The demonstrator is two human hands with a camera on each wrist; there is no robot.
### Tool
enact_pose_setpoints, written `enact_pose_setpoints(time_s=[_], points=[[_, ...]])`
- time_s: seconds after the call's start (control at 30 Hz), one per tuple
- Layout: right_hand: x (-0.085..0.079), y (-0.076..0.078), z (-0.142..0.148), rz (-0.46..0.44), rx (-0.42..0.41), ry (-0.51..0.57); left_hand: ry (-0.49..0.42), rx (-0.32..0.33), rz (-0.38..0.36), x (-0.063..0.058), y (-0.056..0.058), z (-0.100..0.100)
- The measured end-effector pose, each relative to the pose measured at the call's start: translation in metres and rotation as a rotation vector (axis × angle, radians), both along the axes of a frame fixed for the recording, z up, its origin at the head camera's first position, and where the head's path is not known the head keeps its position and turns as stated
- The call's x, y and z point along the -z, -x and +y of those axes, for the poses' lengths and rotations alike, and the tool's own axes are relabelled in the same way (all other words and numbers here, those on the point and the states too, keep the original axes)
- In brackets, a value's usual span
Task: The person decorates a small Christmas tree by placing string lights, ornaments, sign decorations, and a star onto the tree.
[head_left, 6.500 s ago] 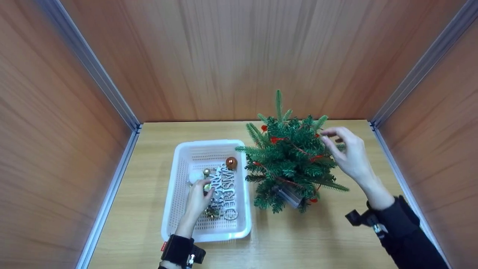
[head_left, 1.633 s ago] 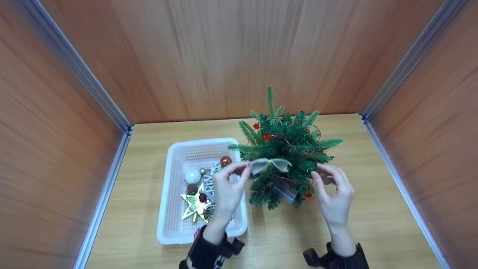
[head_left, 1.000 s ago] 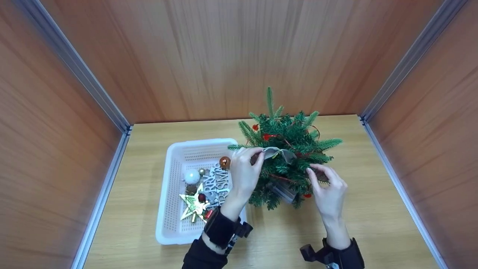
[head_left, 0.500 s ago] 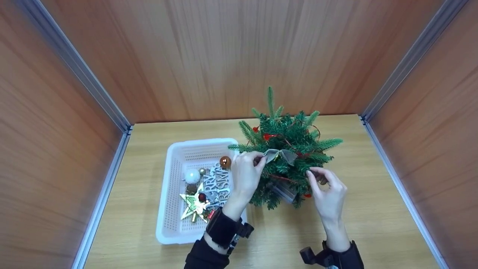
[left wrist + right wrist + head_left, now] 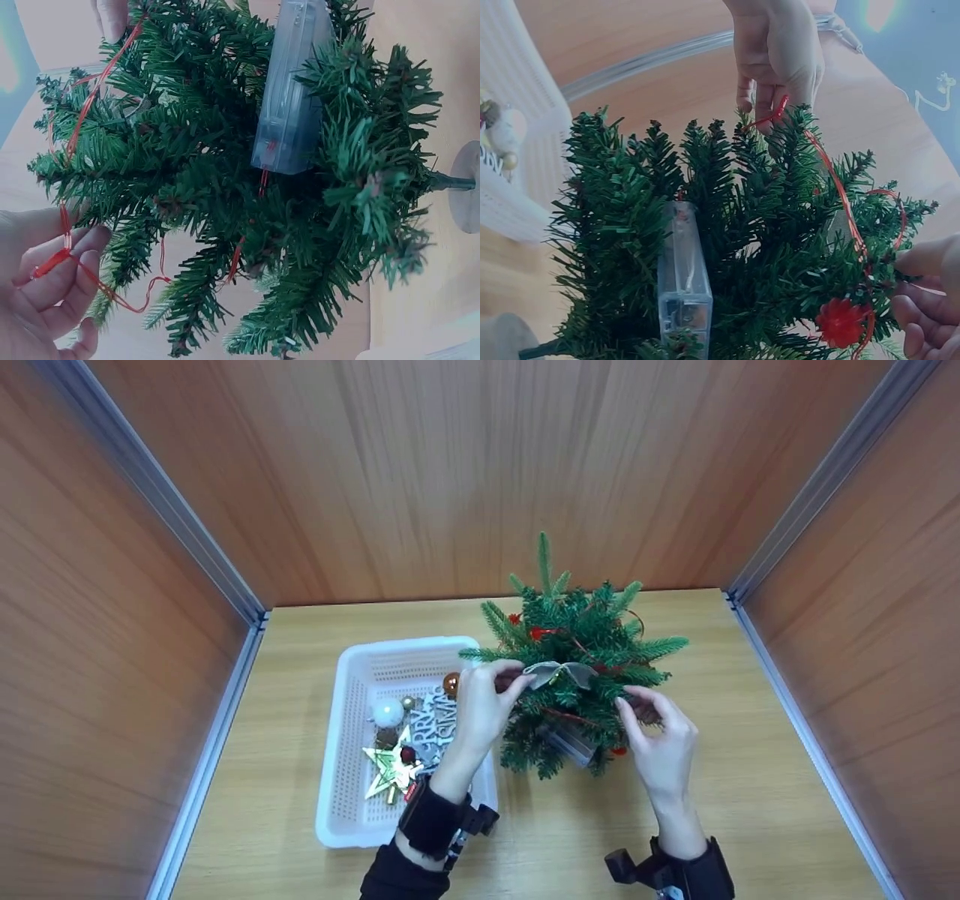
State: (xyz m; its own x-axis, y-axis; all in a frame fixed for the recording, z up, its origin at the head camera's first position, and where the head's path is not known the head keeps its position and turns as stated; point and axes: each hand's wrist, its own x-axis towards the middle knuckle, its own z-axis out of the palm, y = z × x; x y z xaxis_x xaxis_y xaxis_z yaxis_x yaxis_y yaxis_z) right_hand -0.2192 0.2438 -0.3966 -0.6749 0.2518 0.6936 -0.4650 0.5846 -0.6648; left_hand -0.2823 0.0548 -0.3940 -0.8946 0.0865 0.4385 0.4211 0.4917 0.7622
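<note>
Up it comes: the grey ribbon bow [image 5: 561, 667], dangling lower in front a moment ago, now sits higher against the front branches of the miniature Christmas tree [image 5: 600, 649], and the left hand [image 5: 480, 709], seen over the basket in the earliest frame, has travelled with it. Thumb and forefinger nearly meet there, pinching the bow's left loop. Over on the other side, the right hand [image 5: 664, 742] has its fingertips at the tree's lower right branches, partly curled; whether they grip anything, I can't tell. Below the bow, a clear plastic box [image 5: 574, 746] tilts among the needles, and red wire [image 5: 840, 187] loops through the greenery. Beside the tree, the white basket [image 5: 331, 750] holds a gold star [image 5: 394, 769], a white ball [image 5: 388, 712], a copper ball [image 5: 451, 684] and silver lettering [image 5: 426, 724].
</note>
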Motion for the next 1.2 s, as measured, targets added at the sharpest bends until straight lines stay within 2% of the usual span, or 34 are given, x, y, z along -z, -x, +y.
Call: enact_pose_setpoints(time_s=[0.13,0.27,0.37,0.47,0.57,0.67,0.8,0.97,1.03,1.1,1.2], points=[[-0.004,0.001,-0.001,0.007,-0.009,0.006,-0.080,0.011,0.025,0.001,-0.001,0.000],[-0.003,0.003,0.000,0.021,0.015,0.005,-0.074,0.003,0.049,0.003,-0.001,0.001],[0.002,0.007,0.004,0.012,0.044,0.015,-0.021,-0.011,0.080,0.004,0.000,0.000],[0.014,0.013,0.012,-0.008,0.061,0.034,0.063,-0.024,0.125,0.003,0.001,-0.002],[0.022,0.016,0.016,-0.029,0.074,0.046,0.136,-0.017,0.165,0.001,0.002,-0.003],[0.025,0.017,0.017,-0.038,0.075,0.052,0.156,0.001,0.183,0.000,0.005,-0.001],[0.024,0.017,0.015,-0.037,0.059,0.055,0.171,-0.006,0.136,0.001,0.006,0.007],[0.009,0.010,0.007,-0.008,0.021,0.057,0.223,-0.032,-0.049,0.002,0.005,0.013],[0.003,0.008,0.004,0.010,0.010,0.061,0.228,-0.045,-0.092,0.001,0.005,0.014],[0.002,0.006,0.003,0.017,0.005,0.067,0.229,-0.066,-0.077,0.000,0.005,0.014],[-0.001,0.005,0.002,0.010,0.011,0.065,0.246,-0.099,0.039,0.002,0.005,0.015]])
